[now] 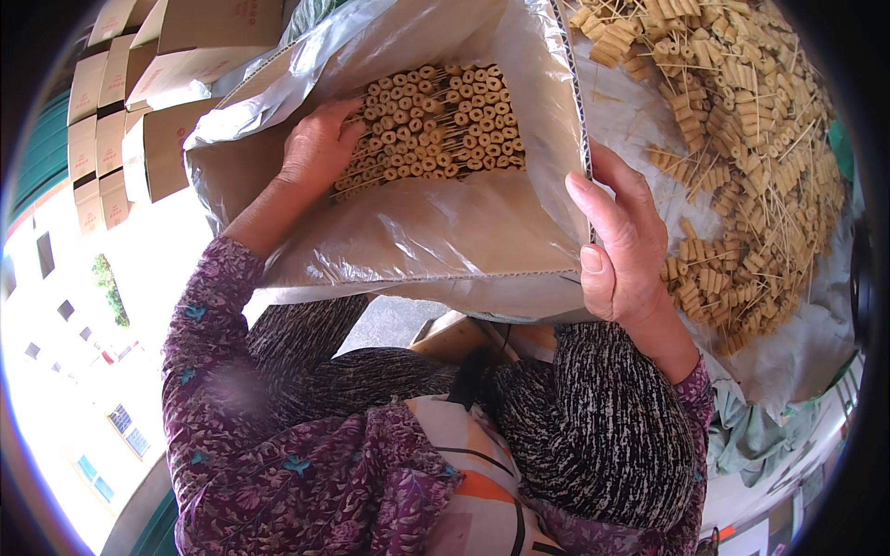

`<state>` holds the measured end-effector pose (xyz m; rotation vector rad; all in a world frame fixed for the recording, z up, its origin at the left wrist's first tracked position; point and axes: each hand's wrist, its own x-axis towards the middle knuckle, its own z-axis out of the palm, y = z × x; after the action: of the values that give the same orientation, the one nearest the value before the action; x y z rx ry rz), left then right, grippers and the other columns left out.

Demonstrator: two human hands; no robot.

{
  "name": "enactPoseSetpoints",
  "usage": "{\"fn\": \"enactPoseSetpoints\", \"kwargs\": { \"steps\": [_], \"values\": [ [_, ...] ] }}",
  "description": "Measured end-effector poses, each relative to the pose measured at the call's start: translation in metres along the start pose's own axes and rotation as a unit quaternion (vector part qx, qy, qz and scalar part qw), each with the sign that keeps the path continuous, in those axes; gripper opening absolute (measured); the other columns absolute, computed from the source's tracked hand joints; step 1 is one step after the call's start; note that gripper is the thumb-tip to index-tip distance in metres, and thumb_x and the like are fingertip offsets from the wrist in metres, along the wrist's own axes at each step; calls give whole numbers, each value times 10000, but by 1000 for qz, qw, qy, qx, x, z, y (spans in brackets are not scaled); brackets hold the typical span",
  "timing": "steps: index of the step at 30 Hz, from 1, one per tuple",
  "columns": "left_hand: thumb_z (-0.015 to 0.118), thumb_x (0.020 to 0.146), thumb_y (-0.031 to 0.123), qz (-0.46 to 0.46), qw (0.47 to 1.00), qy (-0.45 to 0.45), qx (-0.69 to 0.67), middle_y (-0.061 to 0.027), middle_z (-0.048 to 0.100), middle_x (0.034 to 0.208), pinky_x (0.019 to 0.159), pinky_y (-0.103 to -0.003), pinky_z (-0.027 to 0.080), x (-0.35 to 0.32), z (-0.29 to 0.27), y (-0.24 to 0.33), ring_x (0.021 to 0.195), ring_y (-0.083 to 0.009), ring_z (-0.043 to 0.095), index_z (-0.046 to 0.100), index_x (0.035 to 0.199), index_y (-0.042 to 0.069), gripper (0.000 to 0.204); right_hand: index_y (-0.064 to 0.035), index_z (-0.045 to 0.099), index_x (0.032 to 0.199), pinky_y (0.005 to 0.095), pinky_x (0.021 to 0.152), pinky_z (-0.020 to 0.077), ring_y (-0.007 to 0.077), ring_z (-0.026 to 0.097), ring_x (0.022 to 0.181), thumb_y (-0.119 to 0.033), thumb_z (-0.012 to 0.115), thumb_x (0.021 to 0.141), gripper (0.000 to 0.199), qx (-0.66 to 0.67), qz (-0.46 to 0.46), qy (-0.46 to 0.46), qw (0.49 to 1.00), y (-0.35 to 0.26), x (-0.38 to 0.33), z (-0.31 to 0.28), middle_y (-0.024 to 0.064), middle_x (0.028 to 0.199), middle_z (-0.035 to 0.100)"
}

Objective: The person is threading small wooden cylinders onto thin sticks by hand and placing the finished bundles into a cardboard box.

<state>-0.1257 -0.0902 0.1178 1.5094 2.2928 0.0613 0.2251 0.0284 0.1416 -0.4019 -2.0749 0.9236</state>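
Note:
A cardboard box (246, 171) lined with clear plastic film (408, 250) is tilted in front of me, its opening facing me. Inside, skewers of tan, ring-shaped food pieces (431, 125) are stacked in rows with their round ends showing. My left hand (320, 144) reaches into the box and rests against the left side of the stack, thumb and forefinger apart; its other fingers are partly hidden. At the right wall, my right hand (621, 232) grips the box edge, with the thumb on the near side and some fingers behind the cardboard.
A big loose heap of the same skewers (742, 167) lies to the right on pale sheeting (640, 120). Stacked cardboard cartons (111, 130) stand at the far left. Below the box are my knees and part of a wooden object (454, 335). Green cloth (756, 435) hangs at lower right.

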Motion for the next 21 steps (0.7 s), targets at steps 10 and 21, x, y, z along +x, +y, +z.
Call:
{"fn": "enactPoseSetpoints", "kwargs": {
  "steps": [10, 21],
  "values": [
    [736, 804, 142, -208, 914, -89, -336, -89, 664, 857, 634, -268, 527, 9, 47, -27, 741, -134, 645, 600, 1042, -11, 314, -57, 613, 1228, 380, 830, 521, 342, 619, 1012, -194, 500, 899, 374, 6, 2, -7, 1000, -1, -2, -2, 256, 1220, 582],
    [753, 758, 87, -40, 959, 16, -279, -47, 647, 808, 709, -273, 512, 14, 86, -48, 762, -116, 616, 617, 894, 23, 203, -56, 608, 1231, 385, 836, 517, 339, 617, 1020, -250, 468, 930, 384, 0, 0, -7, 1000, 0, -2, -1, 252, 1229, 577]
  ]
}}
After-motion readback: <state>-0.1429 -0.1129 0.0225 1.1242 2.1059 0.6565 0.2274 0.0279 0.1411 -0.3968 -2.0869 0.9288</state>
